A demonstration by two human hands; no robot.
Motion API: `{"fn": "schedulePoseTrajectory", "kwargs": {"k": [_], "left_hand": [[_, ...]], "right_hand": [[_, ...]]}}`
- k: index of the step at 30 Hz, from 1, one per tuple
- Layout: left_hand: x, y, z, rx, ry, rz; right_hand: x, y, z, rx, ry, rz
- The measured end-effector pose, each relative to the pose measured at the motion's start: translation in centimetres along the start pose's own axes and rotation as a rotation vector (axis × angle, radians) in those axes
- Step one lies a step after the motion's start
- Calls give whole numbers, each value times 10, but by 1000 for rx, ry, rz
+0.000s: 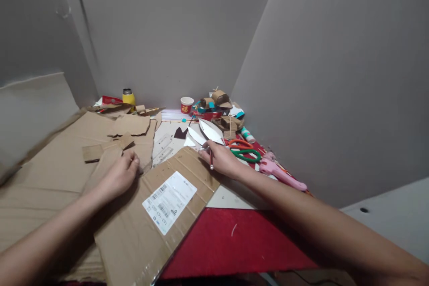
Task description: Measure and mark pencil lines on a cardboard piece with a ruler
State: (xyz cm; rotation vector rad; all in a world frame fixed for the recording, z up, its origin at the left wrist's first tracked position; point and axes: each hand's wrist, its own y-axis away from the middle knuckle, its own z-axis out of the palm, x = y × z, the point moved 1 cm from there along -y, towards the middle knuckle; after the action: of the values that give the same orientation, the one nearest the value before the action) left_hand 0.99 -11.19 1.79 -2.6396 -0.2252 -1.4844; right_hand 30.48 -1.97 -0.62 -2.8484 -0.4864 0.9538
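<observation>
Centrally, both bare hands rest on one sheet of cardboard at a corner work surface.

Left hand: left hand (121,174), fingers curled and pressed knuckles-up on the upper left part of the flat brown cardboard sheet with a white shipping label (157,214); whether the fingers grip its edge cannot be told.

Right hand: right hand (219,158), closed around a thin red pencil (211,159), which points down toward the sheet's far right corner.

Hands, relation: well apart, one at each upper side of the sheet.

Cardboard sheet: lies flat and skewed, its near end overlapping the red mat (234,241); the label faces up.

White cut-outs: pointed white leaf-shaped paper pieces (209,130) lie just beyond the right hand.

Tools, right: orange-handled scissors (239,144) and green-handled scissors (248,155) lie side by side, with a pink glue gun (279,172) beside them.

Scraps, left: loose brown cardboard offcuts (129,125) rest on a large brown cardboard layer (50,174).

Far corner: a red-and-white paper cup (187,105), a yellow flask with a dark lid (128,97) and a small cardboard model (219,98), probably of rolled pieces, stand near the grey wall.
</observation>
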Motion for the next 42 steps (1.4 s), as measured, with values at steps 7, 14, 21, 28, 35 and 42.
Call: {"fn": "schedulePoseTrajectory", "kwargs": {"k": [7, 14, 21, 28, 35, 42], "left_hand": [[-3, 18, 28, 60, -216, 126], [9, 24, 33, 27, -242, 207], [36, 14, 18, 107, -220, 262], [70, -29, -49, 234, -122, 380], [82, -55, -55, -85, -16, 329], [35, -47, 1, -462, -44, 190]], "right_hand": [[-7, -1, 4, -81, -79, -4], [-12, 14, -9, -81, -218, -29], [-20, 32, -21, -356, -655, 130], [-6, 18, -17, -168, -778, 198], [-9, 13, 0, -102, -561, 46], [2, 7, -17, 181, -406, -21]]}}
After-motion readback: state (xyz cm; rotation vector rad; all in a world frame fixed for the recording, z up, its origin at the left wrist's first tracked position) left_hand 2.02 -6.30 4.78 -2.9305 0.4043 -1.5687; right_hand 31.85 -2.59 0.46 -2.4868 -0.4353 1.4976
